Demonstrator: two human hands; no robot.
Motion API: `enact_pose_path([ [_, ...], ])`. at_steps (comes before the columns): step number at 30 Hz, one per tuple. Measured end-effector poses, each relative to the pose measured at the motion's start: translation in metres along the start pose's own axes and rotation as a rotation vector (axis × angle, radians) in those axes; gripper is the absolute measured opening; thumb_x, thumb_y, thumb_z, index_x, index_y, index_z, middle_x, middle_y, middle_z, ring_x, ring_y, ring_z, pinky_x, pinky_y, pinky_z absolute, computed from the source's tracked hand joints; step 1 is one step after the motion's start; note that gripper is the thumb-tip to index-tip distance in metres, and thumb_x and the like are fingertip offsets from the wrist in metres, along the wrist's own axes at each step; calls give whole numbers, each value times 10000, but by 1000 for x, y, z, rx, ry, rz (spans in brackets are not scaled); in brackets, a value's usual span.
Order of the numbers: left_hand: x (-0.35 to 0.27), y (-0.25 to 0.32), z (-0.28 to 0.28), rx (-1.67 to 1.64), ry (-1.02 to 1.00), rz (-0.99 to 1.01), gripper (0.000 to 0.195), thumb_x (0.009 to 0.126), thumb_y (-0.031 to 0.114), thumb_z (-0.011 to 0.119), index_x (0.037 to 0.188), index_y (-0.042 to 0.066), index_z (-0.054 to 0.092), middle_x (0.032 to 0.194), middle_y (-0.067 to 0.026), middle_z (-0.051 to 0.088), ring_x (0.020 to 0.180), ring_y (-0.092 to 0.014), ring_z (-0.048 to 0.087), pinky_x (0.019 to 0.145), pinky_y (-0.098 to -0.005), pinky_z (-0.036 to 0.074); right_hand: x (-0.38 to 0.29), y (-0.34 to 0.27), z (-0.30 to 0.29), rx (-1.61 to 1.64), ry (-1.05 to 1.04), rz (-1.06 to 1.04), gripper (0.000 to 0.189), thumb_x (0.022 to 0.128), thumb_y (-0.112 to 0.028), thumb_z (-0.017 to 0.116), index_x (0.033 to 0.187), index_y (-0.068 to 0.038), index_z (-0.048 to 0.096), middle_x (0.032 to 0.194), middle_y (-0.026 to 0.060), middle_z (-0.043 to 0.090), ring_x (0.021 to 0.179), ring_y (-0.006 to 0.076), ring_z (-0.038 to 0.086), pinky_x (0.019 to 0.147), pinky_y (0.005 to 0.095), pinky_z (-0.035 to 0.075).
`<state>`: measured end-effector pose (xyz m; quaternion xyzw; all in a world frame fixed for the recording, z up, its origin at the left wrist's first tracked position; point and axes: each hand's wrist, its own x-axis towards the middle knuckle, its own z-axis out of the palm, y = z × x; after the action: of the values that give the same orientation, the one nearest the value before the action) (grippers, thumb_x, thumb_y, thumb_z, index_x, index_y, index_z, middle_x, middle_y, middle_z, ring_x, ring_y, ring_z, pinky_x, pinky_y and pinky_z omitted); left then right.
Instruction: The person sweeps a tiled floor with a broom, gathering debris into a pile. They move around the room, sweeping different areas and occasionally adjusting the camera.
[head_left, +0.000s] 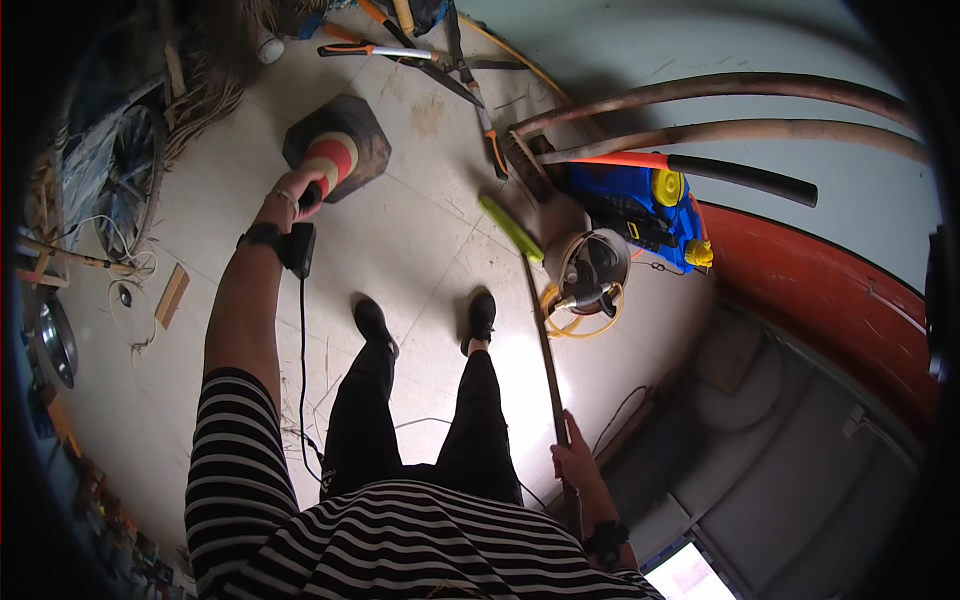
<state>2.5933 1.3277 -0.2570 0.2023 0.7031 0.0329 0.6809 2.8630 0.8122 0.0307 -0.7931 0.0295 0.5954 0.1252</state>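
My left hand (297, 186) grips the narrow top of a traffic cone (341, 154) with red and pale bands. The cone's dark, angular base (367, 127) is at or close to the tiled floor; I cannot tell whether it touches. Low on the right, my right hand (576, 455) is closed around a long dark pole (550, 352). At the pole's far end a narrow yellow-green head (511, 229) lies at floor level, perhaps that of a broom. Right beside it stands a round bucket (626, 255) with hose fittings inside and a yellow hose (566, 326) around it.
A blue backpack sprayer (622, 196) with yellow caps stands by the wall. Two curved wooden handles (720, 135) lean near it, one with a rake-like head. Shears (390, 52) and other long-handled cutters lie beyond the cone. A spoked wheel (131, 180) is at left.
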Motion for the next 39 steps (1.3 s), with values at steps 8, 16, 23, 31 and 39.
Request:
enact_pose_path([
  [8, -24, -5, -25, -156, 8, 419, 504, 800, 322, 597, 1221, 124, 402, 999, -114, 522, 530, -163, 562, 529, -283, 514, 46, -41, 72, 232, -202, 188, 764, 793, -15, 393, 1377, -207, -62, 502, 36, 396, 362, 145, 380, 350, 291, 383],
  [16, -106, -228, -165, 185, -36, 46, 344, 824, 303, 524, 1112, 114, 510, 899, -94, 607, 621, -223, 589, 517, -323, 503, -33, -25, 46, 370, -215, 44, 716, 764, 13, 435, 1381, -218, 155, 469, 43, 380, 366, 151, 368, 338, 281, 306],
  [23, -192, -360, -253, 39, 307, -236, 272, 813, 250, 537, 1052, 121, 519, 855, -88, 590, 597, -219, 578, 474, -340, 498, 45, -69, 44, 59, -35, 3, 705, 794, -40, 408, 1372, -198, 39, 466, 11, 370, 347, 145, 379, 319, 293, 369],
  [31, -218, -323, -215, 82, 168, -121, 285, 835, 197, 492, 1100, 89, 495, 835, -96, 589, 529, -200, 578, 466, -316, 497, -22, -46, 69, 238, -356, 140, 748, 779, -4, 396, 1388, -243, 34, 474, 29, 340, 368, 152, 345, 346, 286, 315],
  [39, -261, -149, -95, 128, -297, 339, 386, 807, 159, 562, 1177, 107, 463, 855, -61, 583, 621, -146, 577, 535, -253, 476, -35, -104, 67, 432, -358, 113, 742, 787, -32, 394, 1377, -301, 32, 525, 43, 350, 392, 162, 349, 358, 283, 296],
])
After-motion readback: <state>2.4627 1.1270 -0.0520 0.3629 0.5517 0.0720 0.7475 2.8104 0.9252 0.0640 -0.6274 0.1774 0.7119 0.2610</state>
